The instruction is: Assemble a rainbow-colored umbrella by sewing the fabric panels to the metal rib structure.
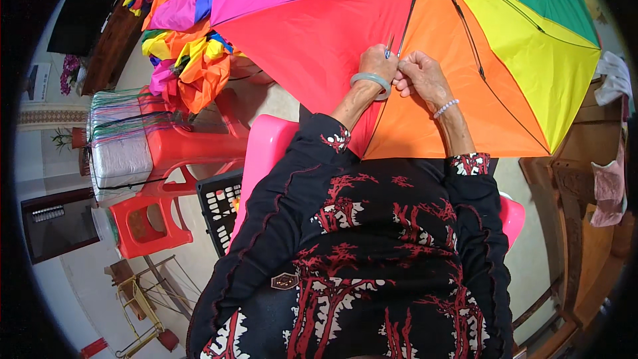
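An open rainbow umbrella (465, 46) lies inside-up in front of me, its black ribs showing. My left hand (377, 61), with a pale green bangle on the wrist, pinches a thin needle-like tool against a rib between the red and orange panels. Touching it on the right, my right hand (420, 74), with a pink bead bracelet, grips the canopy fabric at that rib. Both forearms come out of black sleeves with a red and white pattern.
A pile of folded rainbow umbrella canopies (179, 26) lies at upper left. A red plastic stool (166, 159) carries a wrapped bundle with coloured threads (119, 139). A black crate (219, 206) and pink plastic chair (266, 146) are close left. Wooden furniture (585, 226) stands right.
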Demonstrator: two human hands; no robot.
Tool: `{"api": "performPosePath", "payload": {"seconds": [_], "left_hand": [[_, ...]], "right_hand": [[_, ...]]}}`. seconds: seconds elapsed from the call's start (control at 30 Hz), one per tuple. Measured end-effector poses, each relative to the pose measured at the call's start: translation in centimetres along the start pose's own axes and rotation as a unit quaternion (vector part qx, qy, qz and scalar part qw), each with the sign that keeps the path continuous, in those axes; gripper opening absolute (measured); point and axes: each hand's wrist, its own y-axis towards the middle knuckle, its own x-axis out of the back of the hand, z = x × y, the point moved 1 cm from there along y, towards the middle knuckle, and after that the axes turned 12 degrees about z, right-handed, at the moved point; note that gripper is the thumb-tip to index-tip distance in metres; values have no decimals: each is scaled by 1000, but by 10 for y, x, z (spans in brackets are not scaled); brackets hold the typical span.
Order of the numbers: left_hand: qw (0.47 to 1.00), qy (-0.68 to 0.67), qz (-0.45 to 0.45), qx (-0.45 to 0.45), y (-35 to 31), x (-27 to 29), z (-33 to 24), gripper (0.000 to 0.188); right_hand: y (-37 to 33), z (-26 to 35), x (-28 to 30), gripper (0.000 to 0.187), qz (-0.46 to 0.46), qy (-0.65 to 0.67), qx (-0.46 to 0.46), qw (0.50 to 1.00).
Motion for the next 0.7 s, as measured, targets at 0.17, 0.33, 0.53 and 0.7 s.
{"api": "performPosePath", "payload": {"seconds": [0.17,0.33,0.53,0.7], "left_hand": [[998,34,-43,-34,9,-7,12,26],[998,45,-41,-32,6,-5,6,26],[998,43,-39,-36,3,-4,4,26],[996,60,-43,-42,7,-5,5,27]], "right_hand": [[0,-1,1,12,1,-1,-3,1000],[-1,-2,2,12,1,0,-5,1000],[-1,0,2,13,0,-4,-13,1000],[-1,-2,3,13,3,-4,-9,1000]]}}
